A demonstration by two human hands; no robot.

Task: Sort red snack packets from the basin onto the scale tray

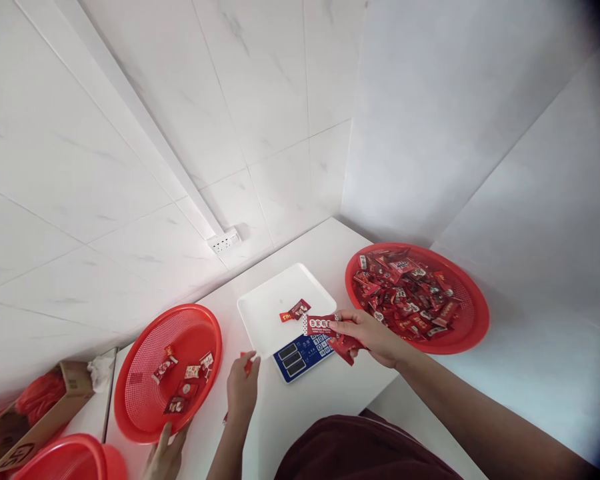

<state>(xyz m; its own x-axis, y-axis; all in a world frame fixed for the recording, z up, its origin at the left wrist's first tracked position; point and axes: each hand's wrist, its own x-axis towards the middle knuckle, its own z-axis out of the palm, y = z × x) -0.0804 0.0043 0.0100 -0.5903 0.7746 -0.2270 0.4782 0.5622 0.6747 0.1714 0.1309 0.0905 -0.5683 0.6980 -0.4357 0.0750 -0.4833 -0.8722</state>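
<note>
My right hand is closed on several red snack packets, held just above the front right of the weighing scale. My left hand is beside the scale's left front corner, its fingers pinched on a small red packet that is mostly hidden. On the scale's white pan lie a few packets, dark red and bright red. To the right, a red basket holds a heap of similar packets.
Another red basket on the left holds several packets; another person's hand touches its near rim. Farther left are a cardboard box with red plastic bags and another red basket. A power socket is on the wall behind the white table.
</note>
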